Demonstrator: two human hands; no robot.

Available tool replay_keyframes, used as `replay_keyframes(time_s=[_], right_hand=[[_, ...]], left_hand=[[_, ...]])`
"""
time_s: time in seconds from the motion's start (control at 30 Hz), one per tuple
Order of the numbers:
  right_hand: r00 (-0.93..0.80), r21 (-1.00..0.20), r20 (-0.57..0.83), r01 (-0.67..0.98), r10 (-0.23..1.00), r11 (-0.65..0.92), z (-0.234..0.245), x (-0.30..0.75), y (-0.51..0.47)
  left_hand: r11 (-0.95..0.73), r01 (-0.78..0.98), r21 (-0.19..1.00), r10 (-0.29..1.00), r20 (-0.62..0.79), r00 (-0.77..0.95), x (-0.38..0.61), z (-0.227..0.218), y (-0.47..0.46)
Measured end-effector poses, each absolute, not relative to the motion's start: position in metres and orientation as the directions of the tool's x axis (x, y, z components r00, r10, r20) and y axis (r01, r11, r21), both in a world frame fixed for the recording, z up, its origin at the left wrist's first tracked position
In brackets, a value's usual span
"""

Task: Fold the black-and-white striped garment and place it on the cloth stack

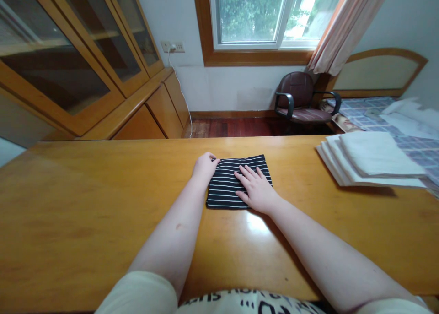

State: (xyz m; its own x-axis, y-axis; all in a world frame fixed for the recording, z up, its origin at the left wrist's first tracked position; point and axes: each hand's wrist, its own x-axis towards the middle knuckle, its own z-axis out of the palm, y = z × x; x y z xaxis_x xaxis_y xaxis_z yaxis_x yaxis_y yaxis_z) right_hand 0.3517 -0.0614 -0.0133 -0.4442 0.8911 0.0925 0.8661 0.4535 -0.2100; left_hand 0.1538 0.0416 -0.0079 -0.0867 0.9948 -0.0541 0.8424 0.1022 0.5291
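A black cloth with white stripes (224, 186) lies folded into a flat, near-square shape on the wooden table (103, 204). At its far left corner, my left hand (205, 168) has thumb and fingers closed on the cloth's edge. My right hand (255, 189) rests flat on the right part of the cloth, palm down with the fingers spread. The cloth beneath my right palm is hidden.
A stack of folded white cloths (380, 156) sits at the table's far right edge. Beyond the table stand a brown armchair (302, 99), a bed (363, 110) and, to the left, a glass-door cabinet (137, 108). A white cord (181, 87) hangs from a wall socket.
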Motion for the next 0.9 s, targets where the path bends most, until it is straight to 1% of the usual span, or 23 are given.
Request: replay_keyframes(time_s=[0.03,0.1,0.13,0.17,0.2,0.27,0.37,0.43,0.5,0.63,0.73,0.83,0.9], right_hand=[[-0.443,-0.222,0.098,0.863,0.891,0.453,-0.012,0.352,-0.062],[-0.430,-0.249,0.115,0.860,0.896,0.444,-0.009,0.351,-0.061],[-0.418,-0.263,0.125,0.860,0.900,0.437,-0.009,0.351,-0.061],[-0.405,-0.279,0.136,0.860,0.904,0.427,-0.010,0.351,-0.060],[-0.389,-0.294,0.146,0.861,0.910,0.415,-0.011,0.351,-0.060],[-0.352,-0.311,0.149,0.870,0.924,0.382,-0.016,0.351,-0.057],[-0.299,-0.304,0.114,0.897,0.947,0.320,-0.026,0.353,-0.051],[-0.268,-0.302,0.080,0.911,0.960,0.280,-0.031,0.358,-0.048],[-0.197,-0.315,0.057,0.927,0.979,0.205,-0.034,0.363,-0.045],[-0.027,-0.355,0.037,0.934,0.999,0.039,-0.038,0.373,-0.043],[0.071,-0.403,0.041,0.914,0.997,-0.048,-0.039,0.375,-0.043],[0.131,-0.483,0.055,0.871,0.990,-0.088,-0.036,0.380,-0.041],[0.160,-0.562,0.079,0.822,0.984,-0.089,-0.032,0.387,-0.039]], left_hand=[[0.087,0.855,0.512,0.995,-0.007,-0.097,0.155,-0.006,0.040],[0.016,0.902,0.432,0.986,0.142,-0.086,0.164,-0.001,0.032],[-0.033,0.925,0.379,0.976,0.213,-0.052,0.172,0.001,0.026],[-0.087,0.941,0.328,0.967,0.253,0.001,0.181,0.002,0.019],[-0.140,0.947,0.290,0.966,0.250,0.066,0.190,0.001,0.012],[-0.223,0.941,0.255,0.968,0.172,0.183,0.206,-0.005,0.001],[-0.296,0.923,0.246,0.955,0.066,0.289,0.215,-0.020,-0.005],[-0.321,0.913,0.251,0.946,0.044,0.320,0.209,-0.027,-0.001],[-0.296,0.921,0.254,0.954,0.032,0.298,0.200,-0.031,0.005],[-0.187,0.950,0.249,0.981,0.002,0.192,0.185,-0.032,0.009],[-0.175,0.959,0.222,0.984,0.014,0.176,0.180,-0.032,0.004],[-0.172,0.962,0.212,0.985,0.019,0.172,0.177,-0.033,0.000],[-0.172,0.963,0.208,0.985,0.018,0.172,0.175,-0.033,-0.001]])
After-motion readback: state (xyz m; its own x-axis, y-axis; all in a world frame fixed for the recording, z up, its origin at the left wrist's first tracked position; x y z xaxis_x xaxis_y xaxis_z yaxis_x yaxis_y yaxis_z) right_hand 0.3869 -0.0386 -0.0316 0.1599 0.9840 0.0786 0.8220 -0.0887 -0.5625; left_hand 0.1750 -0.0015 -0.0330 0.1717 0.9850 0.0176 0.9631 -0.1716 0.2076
